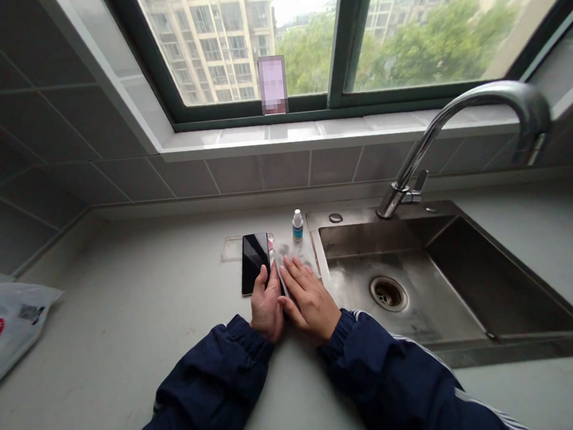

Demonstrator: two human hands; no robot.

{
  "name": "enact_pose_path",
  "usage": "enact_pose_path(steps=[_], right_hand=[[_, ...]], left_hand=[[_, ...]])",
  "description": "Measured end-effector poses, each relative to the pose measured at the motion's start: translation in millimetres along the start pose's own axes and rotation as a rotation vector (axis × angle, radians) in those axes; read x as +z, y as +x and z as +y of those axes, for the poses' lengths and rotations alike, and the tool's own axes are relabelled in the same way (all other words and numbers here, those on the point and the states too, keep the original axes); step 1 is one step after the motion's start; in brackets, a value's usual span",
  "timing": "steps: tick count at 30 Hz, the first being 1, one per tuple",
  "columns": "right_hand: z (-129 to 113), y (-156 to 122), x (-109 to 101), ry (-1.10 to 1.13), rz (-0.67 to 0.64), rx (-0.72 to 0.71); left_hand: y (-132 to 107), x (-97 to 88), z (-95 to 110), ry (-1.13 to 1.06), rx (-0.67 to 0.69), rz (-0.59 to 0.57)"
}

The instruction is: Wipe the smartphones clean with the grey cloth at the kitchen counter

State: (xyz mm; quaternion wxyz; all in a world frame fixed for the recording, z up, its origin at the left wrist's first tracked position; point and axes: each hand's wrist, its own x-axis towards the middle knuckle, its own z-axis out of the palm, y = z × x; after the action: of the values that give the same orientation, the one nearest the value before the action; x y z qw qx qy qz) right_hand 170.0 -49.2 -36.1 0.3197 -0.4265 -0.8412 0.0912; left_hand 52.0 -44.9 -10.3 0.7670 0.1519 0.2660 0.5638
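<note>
My left hand (267, 305) rests on the grey countertop (140, 321) with its fingers curled. Its thumb points up along the right edge of a black phone (254, 261) lying face up. Between my hands shows the edge of a dark flat thing (281, 284), which the left hand's fingers hold from the side. My right hand (310, 298) lies flat, fingers stretched out and pressed on a pale cloth (286, 254) spread over that thing. A small white bottle (297, 226) with a blue cap stands just behind the cloth.
A steel sink (474, 292) with a drain (388, 292) sits directly right of my hands, under a curved chrome tap (477, 101). A printed plastic bag (5, 326) lies at the far left. A clear flat wrapper (231, 248) lies behind the phone. The tiled wall and window sill (309, 132) close off the back.
</note>
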Motion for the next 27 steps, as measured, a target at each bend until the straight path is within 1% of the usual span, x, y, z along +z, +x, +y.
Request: enact_pose_path(steps=[2,4,7,9,12,17,22,27], right_hand=[[-1,0,-3,0.034,0.028,-0.024],[-2,0,-7,0.069,0.044,-0.073],[-4,1,-10,0.099,0.025,-0.145],[-4,1,-10,0.087,0.006,-0.149],[-2,2,-8,0.028,-0.005,-0.099],[2,2,-5,-0.043,0.049,0.024],[3,3,-6,-0.063,0.089,0.117],[4,3,-6,-0.047,0.079,0.158]], left_hand=[[1,-0.9,3,-0.002,0.018,0.029],[2,-2.4,6,-0.021,-0.035,0.031],[2,-5.2,9,-0.055,-0.147,-0.003],[2,-6.9,7,-0.053,-0.151,-0.011],[3,-9.4,2,-0.018,-0.115,-0.026],[2,-11.3,0,0.080,-0.088,-0.079],[0,-7.6,3,0.155,-0.016,-0.059],[2,-7.8,4,0.120,-0.010,-0.049]])
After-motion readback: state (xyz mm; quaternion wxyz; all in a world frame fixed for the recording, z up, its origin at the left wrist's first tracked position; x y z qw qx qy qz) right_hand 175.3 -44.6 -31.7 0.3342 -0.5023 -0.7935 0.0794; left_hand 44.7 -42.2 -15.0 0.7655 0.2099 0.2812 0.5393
